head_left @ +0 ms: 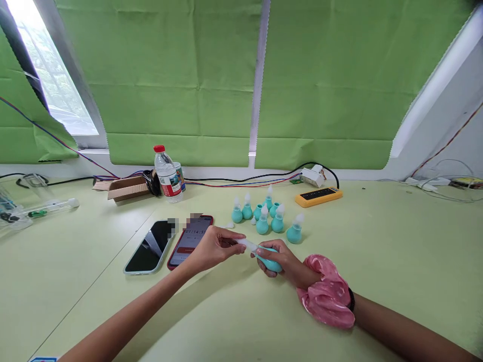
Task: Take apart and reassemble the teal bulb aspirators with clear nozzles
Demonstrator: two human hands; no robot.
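Note:
My right hand [274,257] is wrapped round a turquoise rubber bulb [272,264], tilted with its neck toward the left. A translucent white nozzle [247,244] meets the bulb's neck, and my left hand [222,246] pinches its far end between thumb and fingers. Whether the nozzle sits inside the neck is hard to make out. Just beyond my hands stand several similar turquoise bulbs [261,224], most with white nozzles pointing up. Two of them [258,211] show open necks. Small white pieces [228,225] lie near the bulbs.
Left of my hands lie a phone showing a timer [188,241] and a dark-screened phone [149,249]. Farther back are a red-capped bottle [168,176], a cardboard box [128,189], a yellow power strip [319,196] and cables along the wall. Clear tubes [53,207] lie far left.

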